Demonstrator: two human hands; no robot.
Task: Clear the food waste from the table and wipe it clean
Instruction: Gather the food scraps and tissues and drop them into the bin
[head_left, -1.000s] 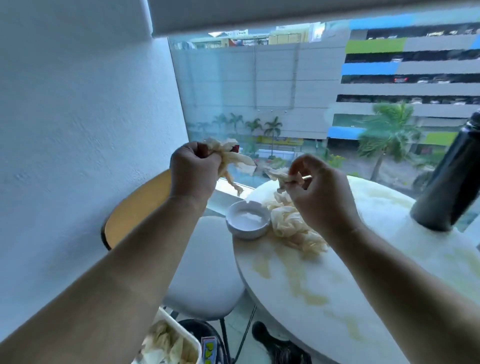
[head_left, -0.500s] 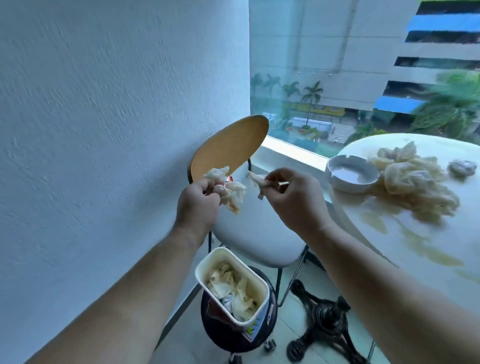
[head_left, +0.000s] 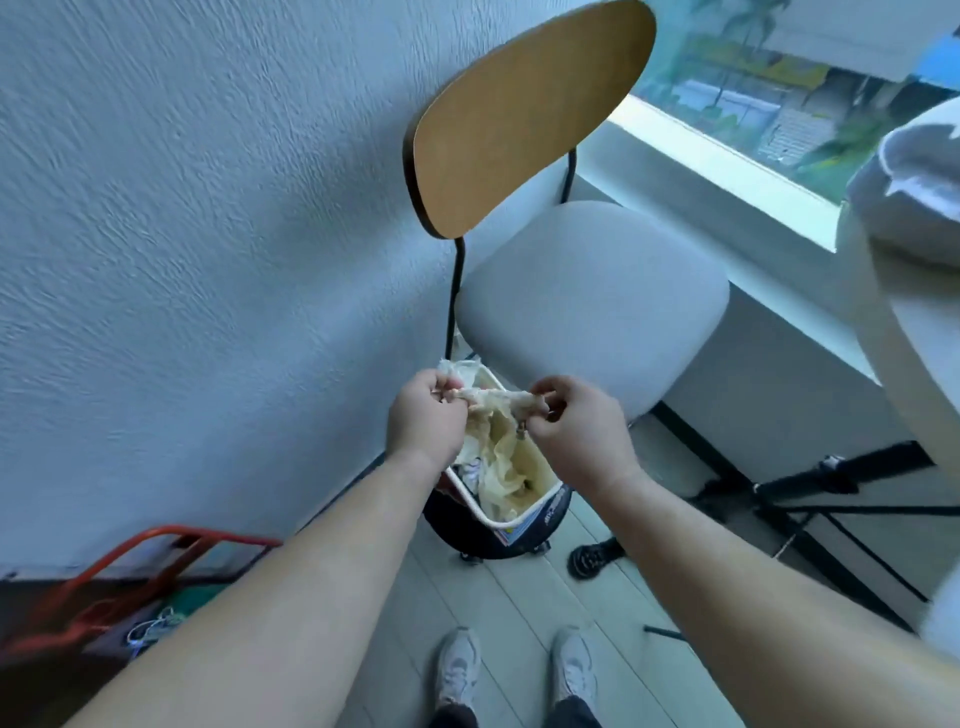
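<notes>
Head camera looks steeply down at 2 bare forearms reaching toward the middle of the frame; the left hand (head_left: 426, 415) is curled shut, pinching one end of a crumpled, stained tissue wad (head_left: 496, 401), and the right hand (head_left: 576, 431) is curled shut on the other end, so the wad spans the gap between both sets of fingertips; whether a bone or other scrap is wrapped inside cannot be told. Directly beneath the hands stands a white-rimmed container (head_left: 511, 512) already holding more soiled tissue (head_left: 501, 467); it sits in or on a dark round bin (head_left: 467, 530) on the pale plank floor (head_left: 524, 597), though the exact fit is unclear. At 12 o'clock from the hands is a chair (head_left: 587, 291) with a grey padded seat, a tan wooden backrest and thin black legs; the bin is partly tucked under its front edge. At 3 o'clock the curved edge of the round white surface (head_left: 893, 353) enters the frame, with a pale rounded object (head_left: 909, 202) resting on it, too blurred to identify; black legs (head_left: 810, 488) run below. At 6 o'clock 2 light sneakers (head_left: 460, 670) point forward; at 8 o'clock lies a red metal frame (head_left: 150, 566); a textured white wall (head_left: 182, 234) fills the 10 o'clock side.
</notes>
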